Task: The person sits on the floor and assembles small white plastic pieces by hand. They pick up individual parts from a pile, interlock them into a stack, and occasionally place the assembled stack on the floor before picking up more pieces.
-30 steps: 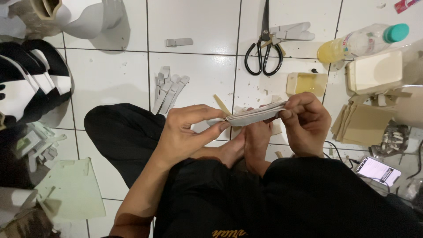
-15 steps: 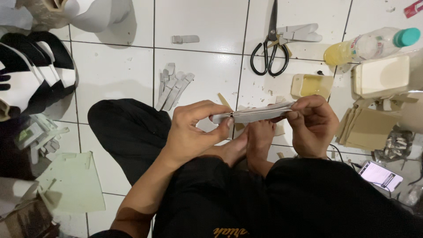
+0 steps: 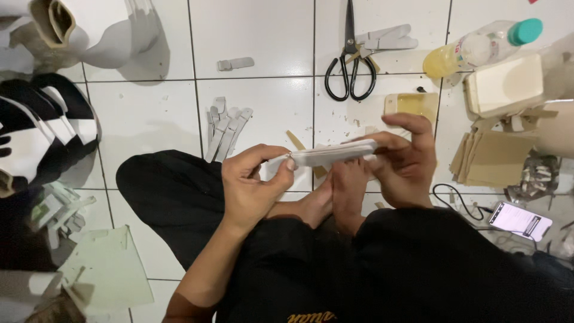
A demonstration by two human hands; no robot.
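Head view looks straight down at me sitting cross-legged on the white tiled floor (image 3: 149, 125), both hands raised over my bare feet (image 3: 335, 197). My left hand (image 3: 254, 185) has its fingers closed on the near end of a flat grey stack of strips (image 3: 332, 154), thumb and forefinger pinching it. My right hand (image 3: 406, 164) holds the far end, thumb under, with the forefinger stretched out loose above the top edge. The stack lies nearly level between the two hands, at the middle of the view.

At 12 o'clock black-handled scissors (image 3: 350, 57) lie beside a few grey offcuts (image 3: 391, 39). At 1 o'clock a plastic bottle (image 3: 478, 48) of yellow liquid with a teal cap lies on its side, with a pale box (image 3: 505, 84) just beside it. At 3 o'clock brown card pieces (image 3: 493, 158) are stacked, and a phone (image 3: 519, 219) with a cable sits toward 4. More grey strips (image 3: 224, 128) fan out at 11 o'clock, and black-and-white sandals (image 3: 42, 128) are heaped at 9. Nothing lies between the camera and the stack.

Against half a second ago, my right forefinger has lifted off the stack, and the hands sit slightly lower in the view.
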